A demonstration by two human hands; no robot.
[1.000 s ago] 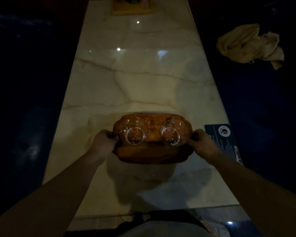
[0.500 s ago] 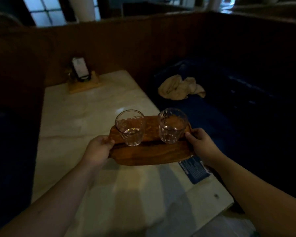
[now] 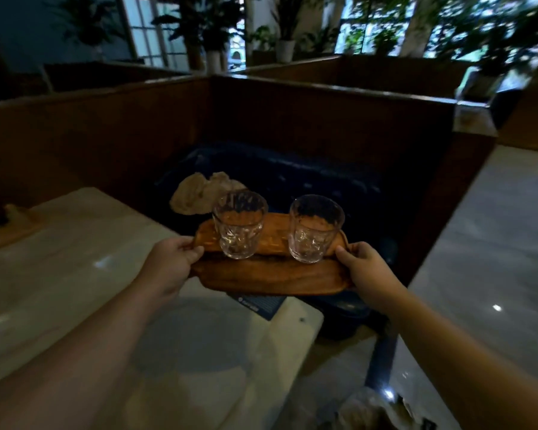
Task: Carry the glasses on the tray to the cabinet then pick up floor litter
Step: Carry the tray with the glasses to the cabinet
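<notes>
I hold a brown wooden tray in the air over the right edge of the marble table. My left hand grips its left end and my right hand grips its right end. Two clear cut glasses stand upright on the tray, one on the left and one on the right. Something pale and crumpled lies on the floor at the bottom, blurred.
A dark blue bench seat with a beige cloth lies behind the tray. Brown wooden booth walls enclose it. A blue card lies on the table edge. Grey tiled floor opens to the right. Potted plants stand far back.
The tray with both glasses has risen off the table and swung right, over the table edge. My view has lifted and turned right, showing the aisle floor.
</notes>
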